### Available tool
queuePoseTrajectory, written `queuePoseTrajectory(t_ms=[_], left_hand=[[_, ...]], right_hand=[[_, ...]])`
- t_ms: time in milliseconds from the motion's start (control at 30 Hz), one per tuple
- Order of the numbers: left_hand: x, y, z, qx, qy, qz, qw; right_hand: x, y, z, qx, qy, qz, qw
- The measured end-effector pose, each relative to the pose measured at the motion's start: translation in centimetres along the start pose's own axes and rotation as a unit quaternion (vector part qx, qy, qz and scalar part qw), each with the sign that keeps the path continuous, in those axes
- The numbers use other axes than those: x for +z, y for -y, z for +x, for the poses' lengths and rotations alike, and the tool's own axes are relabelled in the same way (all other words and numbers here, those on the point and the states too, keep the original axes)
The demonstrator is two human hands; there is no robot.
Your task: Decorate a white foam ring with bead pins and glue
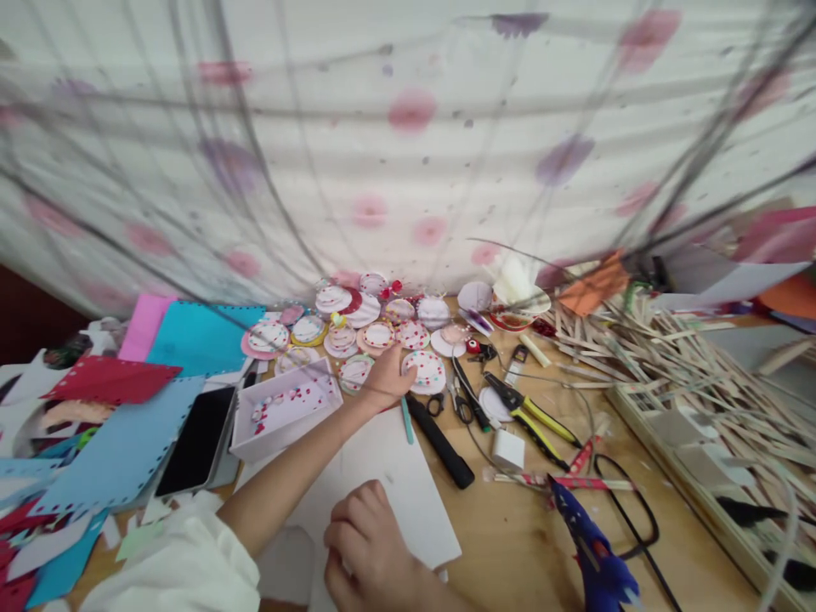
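Note:
My left hand (pixel 388 380) reaches out to the decorated paper discs at the back of the table, its fingers apart at the edge of a white disc with coloured dots (pixel 424 372). Curled over a white sheet (pixel 408 493) near the front is my right hand (pixel 366 540); whatever its fingers may hold is hidden. A white box (pixel 286 411) with small red and pink pieces stands left of my left hand. Just right of that hand lie a teal stick (pixel 406 420) and a black-handled tool (pixel 441 442).
Yellow-handled pliers (pixel 532 418), scissors (pixel 460 404), a white charger (pixel 508 449) and a blue glue gun (pixel 590 548) lie to the right. Wooden sticks (pixel 676 357) and a power strip (pixel 676 476) fill the far right. A phone (pixel 197 440) and coloured paper (pixel 207 333) are left.

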State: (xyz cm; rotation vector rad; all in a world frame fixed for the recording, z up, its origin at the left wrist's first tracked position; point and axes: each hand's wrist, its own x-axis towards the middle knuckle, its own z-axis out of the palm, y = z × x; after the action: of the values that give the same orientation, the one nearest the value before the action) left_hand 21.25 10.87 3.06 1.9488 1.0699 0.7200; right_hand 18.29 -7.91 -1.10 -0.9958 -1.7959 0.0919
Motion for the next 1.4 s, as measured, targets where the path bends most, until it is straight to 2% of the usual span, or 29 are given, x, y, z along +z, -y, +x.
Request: queuePoseTrajectory(t_ms=[100, 200, 267, 333, 367, 433, 533, 633, 733, 867, 967, 1033, 1133, 1233, 1333, 1400], left_hand=[[-2.3, -0.2, -2.8, 0.032, -0.005, -0.003, 0.999], [-5.4, 0.0, -8.0, 0.053, 0.002, -0.009, 0.999], [-7.5, 0.6, -12.5, 0.072, 0.007, 0.016, 0.997], [-9.1, 1.4, -17.2, 0.052, 0.033, 0.064, 0.996], [-9.6, 1.9, -19.4, 0.043, 0.051, 0.086, 0.994], [-9.9, 3.0, -23.2, 0.037, 0.068, 0.125, 0.989], [-9.3, 4.3, -26.9, 0.042, 0.072, 0.169, 0.982], [-8.1, 4.9, -28.4, 0.056, 0.059, 0.204, 0.976], [-7.6, 4.9, -28.7, 0.068, 0.046, 0.222, 0.972], [-8.3, 5.3, -29.1, 0.085, 0.003, 0.228, 0.970], [-9.2, 6.5, -29.9, 0.062, -0.059, 0.232, 0.969], [-9.7, 7.5, -30.6, 0.044, -0.076, 0.230, 0.969], [-10.1, 8.4, -31.3, 0.044, -0.049, 0.228, 0.971], [-10.5, 8.7, -31.4, 0.030, -0.025, 0.213, 0.976], [-11.5, 8.5, -30.9, -0.010, -0.012, 0.165, 0.986], [-12.4, 8.3, -30.4, -0.031, -0.006, 0.132, 0.991]], right_hand=[[-0.5, -0.1, 0.3, -0.009, 0.015, -0.011, 1.000], [-1.9, -0.4, 1.1, -0.008, 0.009, -0.024, 1.000], [-3.3, -0.9, 1.7, 0.044, -0.017, -0.027, 0.999], [-4.6, -1.6, 1.8, 0.130, -0.036, -0.040, 0.990], [-5.1, -2.0, 1.6, 0.168, -0.042, -0.045, 0.984], [-5.6, -2.7, 0.7, 0.228, -0.014, -0.070, 0.971], [-4.9, -3.4, -1.7, 0.245, 0.050, -0.126, 0.960], [-3.7, -3.5, -3.6, 0.246, 0.059, -0.147, 0.956], [-3.1, -3.2, -4.2, 0.245, 0.055, -0.147, 0.957], [-3.1, -2.5, -3.8, 0.252, 0.054, -0.167, 0.952], [-2.8, -1.7, -3.8, 0.258, 0.047, -0.195, 0.945], [-2.2, -0.9, -4.0, 0.250, 0.055, -0.200, 0.946], [-0.6, 1.3, -4.4, 0.228, 0.089, -0.176, 0.953], [1.3, 5.3, -4.6, 0.198, 0.135, -0.109, 0.965], [2.5, 9.3, -4.2, 0.123, 0.231, 0.060, 0.963], [2.6, 10.8, -3.7, 0.060, 0.248, 0.137, 0.957]])
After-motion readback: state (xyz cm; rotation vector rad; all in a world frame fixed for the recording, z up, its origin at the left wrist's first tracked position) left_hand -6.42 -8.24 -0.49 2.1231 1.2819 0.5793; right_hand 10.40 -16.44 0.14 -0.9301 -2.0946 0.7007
